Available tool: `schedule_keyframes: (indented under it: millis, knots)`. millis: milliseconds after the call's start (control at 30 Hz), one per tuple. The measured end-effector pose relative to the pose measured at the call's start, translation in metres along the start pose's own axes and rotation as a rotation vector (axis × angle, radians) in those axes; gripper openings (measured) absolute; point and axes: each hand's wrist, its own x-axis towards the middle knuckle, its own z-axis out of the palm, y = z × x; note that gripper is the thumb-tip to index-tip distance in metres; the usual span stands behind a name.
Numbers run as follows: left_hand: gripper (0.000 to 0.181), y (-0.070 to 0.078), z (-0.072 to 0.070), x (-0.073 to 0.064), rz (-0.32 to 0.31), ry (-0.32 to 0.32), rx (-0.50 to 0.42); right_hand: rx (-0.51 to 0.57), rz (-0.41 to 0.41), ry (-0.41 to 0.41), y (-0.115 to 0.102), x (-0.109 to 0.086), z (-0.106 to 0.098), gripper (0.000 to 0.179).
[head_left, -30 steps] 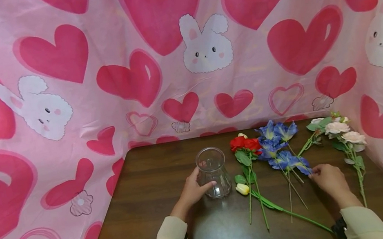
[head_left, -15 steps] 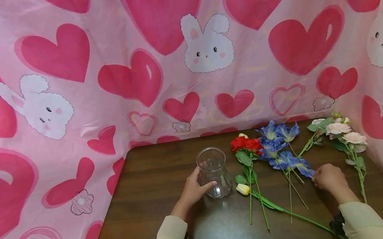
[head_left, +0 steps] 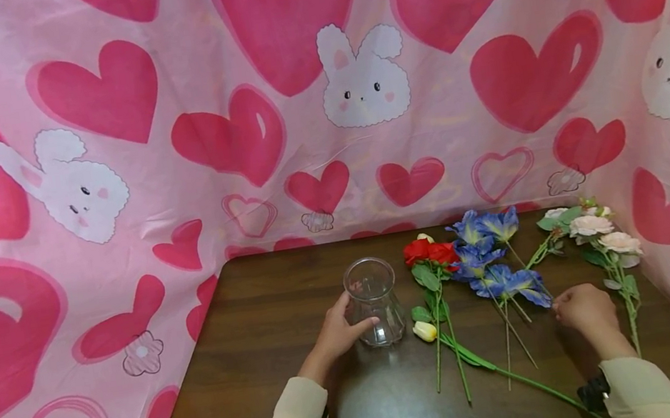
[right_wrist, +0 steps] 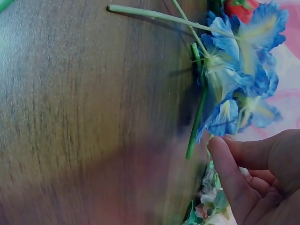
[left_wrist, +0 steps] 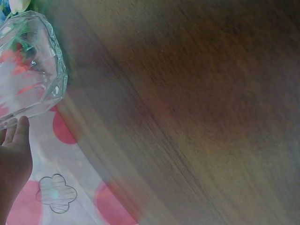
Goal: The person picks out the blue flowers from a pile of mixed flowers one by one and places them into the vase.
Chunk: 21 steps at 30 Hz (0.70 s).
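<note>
A clear glass vase (head_left: 386,317) stands upright left of the flowers. My left hand (head_left: 335,332) holds it from the left, thumb across the front and fingers round the far side. In the left wrist view the vase's faceted glass (left_wrist: 57,61) shows beside my fingers. My right hand (head_left: 587,316) pinches the thin stem of a blue iris (head_left: 500,224) between thumb and index finger. More blue irises (head_left: 473,262) lie in a heap to its left. In the right wrist view, blue petals (right_wrist: 221,119) sit right by the fingertips.
Red roses (head_left: 429,253) with green stems lie between vase and irises. A yellow tulip (head_left: 425,330) has its long stem running toward my right wrist. Pale pink roses (head_left: 591,225) lie at the far right. A pink heart-and-rabbit cloth (head_left: 297,128) hangs behind the brown table (head_left: 270,298).
My right hand has shifted slightly right, and the upper blue iris has moved a little with its stem. The left hand and the vase have stayed put.
</note>
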Motion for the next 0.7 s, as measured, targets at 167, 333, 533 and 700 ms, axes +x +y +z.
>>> schedule_keyframes:
  millis: [167, 333, 533, 700]
  knots:
    - [0.076, 0.0, 0.0, 0.0, 0.017, -0.001, -0.006, -0.003, -0.014, 0.097, 0.0, -0.002, -0.003, 0.017]
    - [0.077, 0.001, -0.001, -0.001, 0.004, -0.003, 0.003, 0.039, -0.013, 0.219, -0.002, -0.005, -0.003, 0.018]
    - [0.078, 0.002, -0.001, -0.001, -0.013, -0.007, 0.011, 0.077, -0.023, 0.327, -0.013, -0.008, -0.005, 0.02]
    - [0.078, 0.001, -0.002, -0.002, -0.016, -0.006, 0.009, 0.107, -0.067, 0.408, -0.031, -0.012, -0.006, 0.02]
